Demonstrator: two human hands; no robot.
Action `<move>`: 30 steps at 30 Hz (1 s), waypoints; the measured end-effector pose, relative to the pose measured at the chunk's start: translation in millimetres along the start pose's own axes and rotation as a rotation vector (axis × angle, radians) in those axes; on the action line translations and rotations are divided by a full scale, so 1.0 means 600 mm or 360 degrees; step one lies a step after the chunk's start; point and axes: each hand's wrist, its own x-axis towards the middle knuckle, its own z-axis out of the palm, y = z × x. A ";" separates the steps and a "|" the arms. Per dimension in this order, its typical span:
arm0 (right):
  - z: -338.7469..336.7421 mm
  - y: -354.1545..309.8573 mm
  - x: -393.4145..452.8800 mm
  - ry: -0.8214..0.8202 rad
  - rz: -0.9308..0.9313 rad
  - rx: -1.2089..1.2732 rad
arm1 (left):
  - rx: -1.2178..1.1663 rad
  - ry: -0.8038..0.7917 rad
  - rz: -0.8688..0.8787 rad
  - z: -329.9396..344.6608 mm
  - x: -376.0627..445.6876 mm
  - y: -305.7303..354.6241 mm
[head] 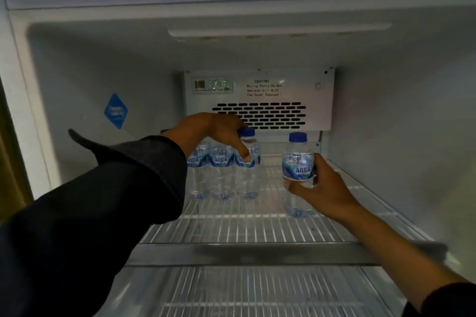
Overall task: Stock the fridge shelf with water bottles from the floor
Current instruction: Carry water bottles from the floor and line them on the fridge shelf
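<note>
Right now both my hands are inside the fridge, over the upper wire shelf (257, 229) that fills the middle of the frame. My left hand (216, 131), in a dark sleeve (116, 201) that crosses the lower left, reaches to the back of the shelf and curls over the top of the rightmost bottle (248, 165) in a row of three, thumb pressed on its label, fingers wrapped behind the neck just under the blue cap. The two other bottles (212, 170) stand upright just left of it, touching side by side, partly hidden by my wrist. My right hand (322, 188), right of centre, grips a fourth bottle (297, 159) around its lower body, fingers closed below the blue label; whether its base touches the wire I cannot tell. It stands apart from the row, to the right. Behind the bottles, a vent panel (260, 100) with a caution notice sits on the back wall, and a blue diamond sticker (116, 110) marks the left wall.
</note>
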 end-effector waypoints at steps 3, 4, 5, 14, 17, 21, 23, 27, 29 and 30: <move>-0.003 0.000 0.016 -0.0020 -0.0004 0.0030 | -0.0051 0.0012 0.0017 0.003 0.005 0.000; -0.001 0.000 0.025 -0.0029 -0.0015 0.0041 | -0.0064 0.0008 0.0017 0.004 0.007 0.000; 0.003 -0.001 0.035 -0.0045 -0.0023 0.0047 | -0.0074 0.0002 0.0015 0.006 0.009 0.000; 0.049 0.020 0.105 -0.0181 -0.0006 0.0059 | -0.0118 -0.0014 0.0040 0.016 0.016 -0.012; 0.056 0.030 0.099 -0.0113 -0.0035 0.0057 | -0.0164 0.0004 0.0051 0.019 0.015 -0.013; 0.064 0.031 0.091 -0.0009 -0.0058 0.0054 | -0.0197 0.0024 0.0061 0.021 0.013 -0.013; 0.063 0.031 0.092 -0.0008 -0.0052 0.0047 | -0.0196 0.0031 0.0071 0.022 0.013 -0.013; 0.062 0.041 0.087 -0.0182 0.0012 0.0027 | -0.0202 0.0001 0.0069 0.020 0.007 -0.010; 0.062 0.045 0.085 -0.0245 0.0023 0.0029 | -0.0191 -0.0023 0.0086 0.014 0.002 -0.010; 0.061 0.045 0.085 -0.0255 0.0024 0.0034 | -0.0176 -0.0038 0.0091 0.008 0.000 -0.011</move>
